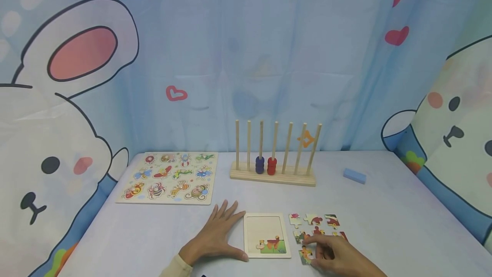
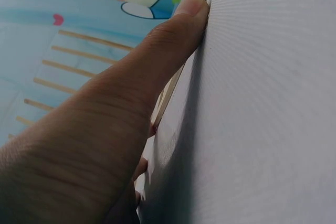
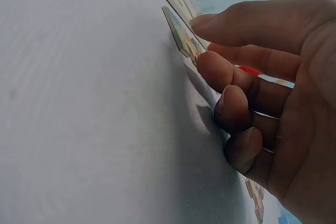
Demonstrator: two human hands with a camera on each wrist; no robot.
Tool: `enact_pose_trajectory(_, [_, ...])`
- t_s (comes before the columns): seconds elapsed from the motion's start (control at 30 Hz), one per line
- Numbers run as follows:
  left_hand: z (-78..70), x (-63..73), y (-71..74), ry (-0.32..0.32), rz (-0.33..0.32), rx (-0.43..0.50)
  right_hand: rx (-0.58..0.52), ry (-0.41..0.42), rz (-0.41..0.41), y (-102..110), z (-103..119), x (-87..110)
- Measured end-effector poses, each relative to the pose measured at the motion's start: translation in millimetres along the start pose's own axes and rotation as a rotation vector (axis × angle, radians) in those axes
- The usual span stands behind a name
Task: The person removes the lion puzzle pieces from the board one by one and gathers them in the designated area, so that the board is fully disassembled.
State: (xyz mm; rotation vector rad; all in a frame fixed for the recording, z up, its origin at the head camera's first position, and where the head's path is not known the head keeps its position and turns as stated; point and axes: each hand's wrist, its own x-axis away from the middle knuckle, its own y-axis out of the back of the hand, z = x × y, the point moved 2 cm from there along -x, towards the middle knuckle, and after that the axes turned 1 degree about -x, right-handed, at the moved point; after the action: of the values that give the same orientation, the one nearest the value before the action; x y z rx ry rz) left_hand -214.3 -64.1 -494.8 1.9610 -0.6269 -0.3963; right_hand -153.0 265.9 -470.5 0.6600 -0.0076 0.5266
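A shallow wooden puzzle tray (image 1: 265,225) lies flat, with joined picture pieces (image 1: 273,247) of green and brown in its lower right corner. My left hand (image 1: 219,234) is spread along the tray's left side, thumb at the lower corner and index finger at the upper one. In the left wrist view the thumb (image 2: 178,19) touches the tray's edge. Right of the tray, my right hand (image 1: 334,253) pinches a puzzle piece (image 1: 305,256) with curled fingers; part of that piece (image 3: 176,32) is hidden behind fingertips in the right wrist view.
Loose puzzle pieces (image 1: 313,219) lie in rows beyond the right hand, some partly covered by it. A wooden insect peg board (image 1: 169,178) sits back left. Behind the tray stands a peg rack (image 1: 292,178) with blue and red beads. A blue block (image 1: 354,175) rests back right.
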Motion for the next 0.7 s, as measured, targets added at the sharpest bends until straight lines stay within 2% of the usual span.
enact_pose_trajectory(0.3, [-1.3,0.9,1.7,0.0,-0.004,0.004,-0.001,0.025,-0.017,2,4,-2.7])
enact_pose_trajectory(0.47, [-1.2,-0.1,1.0,0.009,0.001,-0.003,0.009,0.057,-0.066,3,9,-6.2])
enact_pose_trajectory(0.53, [-1.3,-0.4,0.9,0.008,0.001,-0.005,0.021,0.105,-0.102,2,11,-8.5])
enact_pose_trajectory(0.7, [-1.8,0.0,1.5,-0.009,-0.009,-0.004,0.117,0.309,-0.196,0,20,-15.1])
